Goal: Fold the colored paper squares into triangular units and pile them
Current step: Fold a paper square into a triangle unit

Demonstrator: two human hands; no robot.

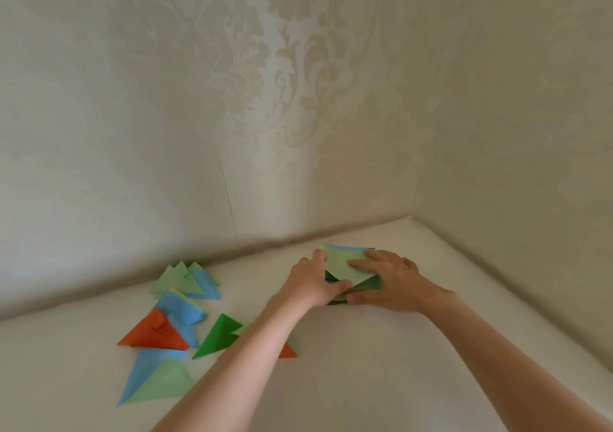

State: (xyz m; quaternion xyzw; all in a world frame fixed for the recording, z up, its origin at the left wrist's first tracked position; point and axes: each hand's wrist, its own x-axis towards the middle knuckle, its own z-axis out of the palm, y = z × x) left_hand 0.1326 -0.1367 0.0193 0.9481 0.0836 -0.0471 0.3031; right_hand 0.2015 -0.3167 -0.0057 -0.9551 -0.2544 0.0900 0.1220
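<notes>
Both hands meet over a stack [361, 290] of paper squares near the far right corner of the white table [381, 365], close to the patterned wall [298, 100]. The stack shows dark green edges at its near side, and the top sheet [345, 265] is pale green, lifted and tilted, with 1 corner pointing down toward the person and its long diagonal running roughly away from the camera. A sliver of blue shows along its far edge.

The left hand [315, 284] curls around the stack's left side — fingers at the sheet's far left corner, thumb pressed along the near edge, so it is partly closed on the paper. The right hand [388, 279] lies fingers-flat on the top sheet, thumb tucked against the stack's near edge, gripping it from the right.

Folded triangles lie loose on the left of the table, well apart from the stack. At the back sit pale green ones [175, 280] overlapping a blue one [207, 285], tips pointing to the wall. Nearer, a blue unit [184, 312] touches a red triangle [154, 333] whose long edge faces the person. A dark green triangle [217, 337] lies just beside the left forearm, which partly hides another red piece [287, 352]. Closest is a large blue-and-pale-green triangle [156, 377], its sharp tip pointing toward the near left.
</notes>
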